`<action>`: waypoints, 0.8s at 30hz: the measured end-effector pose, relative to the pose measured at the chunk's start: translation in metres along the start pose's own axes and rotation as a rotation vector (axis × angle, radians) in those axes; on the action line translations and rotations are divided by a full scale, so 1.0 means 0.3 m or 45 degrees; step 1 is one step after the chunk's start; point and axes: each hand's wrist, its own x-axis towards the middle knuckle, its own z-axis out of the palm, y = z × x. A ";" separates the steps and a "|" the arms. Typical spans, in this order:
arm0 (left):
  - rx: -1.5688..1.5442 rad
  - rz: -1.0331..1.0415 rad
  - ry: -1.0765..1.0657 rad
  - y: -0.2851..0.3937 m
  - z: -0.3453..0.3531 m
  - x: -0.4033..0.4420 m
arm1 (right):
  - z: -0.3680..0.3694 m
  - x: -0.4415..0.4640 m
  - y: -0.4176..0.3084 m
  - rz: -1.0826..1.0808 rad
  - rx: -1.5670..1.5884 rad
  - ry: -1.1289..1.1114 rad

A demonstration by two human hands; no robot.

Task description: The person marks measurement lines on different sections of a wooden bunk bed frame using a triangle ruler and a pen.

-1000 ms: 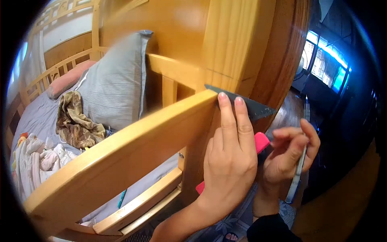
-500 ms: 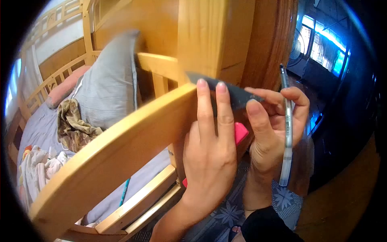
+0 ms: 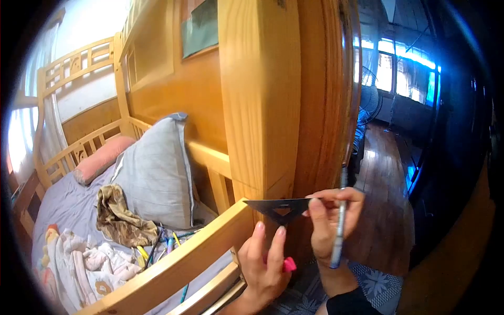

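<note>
The set square is located at the end of the bed rail, in front of the wooden post, with its long edge upward and close to level, and its pointed left corner at the top of the rail end. Whether that corner bears on the wood or stands slightly off it cannot be told from this view. The right hand has a closed grip: thumb and forefinger pinch the right corner of the square, while the same hand carries a pen, held roughly upright across its fingers. The left hand extends two fingers upward, their tips at or just below the lower corner of the square; contact is not certain. A pink object shows behind this hand; whether the left grip is closed on it cannot be told. For good control of the square, support it at two separated points, since a pinch at one corner alone is likely to let the far corner swing. Apply light, even pressure with the left fingertips on the flat face, clear of the long edge, so that the edge remains visible. Align the left corner with the rail end and check the long edge for tilt. Hold the pen shaft clear of the square, to avoid nudging it.
</note>
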 end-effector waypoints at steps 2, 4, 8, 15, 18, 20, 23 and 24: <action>0.009 -0.044 0.013 -0.002 0.002 -0.002 | 0.030 -0.017 0.034 0.078 0.036 0.033; 0.165 0.005 -0.178 -0.011 -0.014 0.009 | 0.049 -0.036 0.068 0.123 0.152 0.025; 0.313 0.120 -0.380 -0.052 0.010 0.018 | 0.084 -0.035 0.109 0.139 0.058 0.136; 0.317 0.112 -0.424 -0.072 0.033 0.046 | 0.107 -0.028 0.126 0.086 -0.038 0.169; 0.365 0.122 -0.481 -0.069 0.024 0.058 | 0.110 -0.022 0.133 0.066 -0.046 0.162; 0.376 0.139 -0.471 -0.071 0.027 0.059 | 0.108 -0.019 0.141 0.046 -0.052 0.155; 0.436 0.161 -0.469 -0.070 0.030 0.060 | 0.103 -0.019 0.152 0.034 -0.028 0.167; 0.482 0.170 -0.478 -0.068 0.031 0.060 | 0.095 -0.015 0.152 0.024 -0.095 0.120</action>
